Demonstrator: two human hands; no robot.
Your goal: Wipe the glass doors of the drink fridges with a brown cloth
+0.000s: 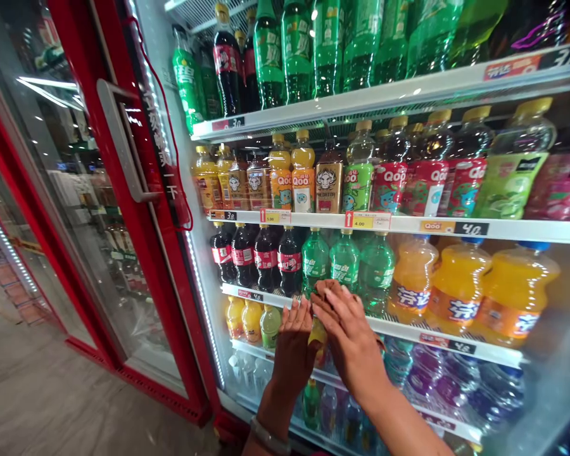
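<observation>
Both hands reach forward in front of the lower shelves of a drinks fridge. My left hand is open, its fingers stretched forward and close together, back towards me; a band circles its wrist. Close beside it, my right hand has its fingers bent over a brown, crumpled-looking thing that I cannot make out. A strip of a yellow bottle shows between the hands; whether either hand touches it is unclear. Green soda bottles stand just behind the fingertips, and cola bottles are further left.
Large orange soda bottles fill the right of that shelf. Above are Qoo juice bottles and tall green bottles. Purple drinks stand below. White shelf edges carry price tags. A red-framed door with a grey handle is at left.
</observation>
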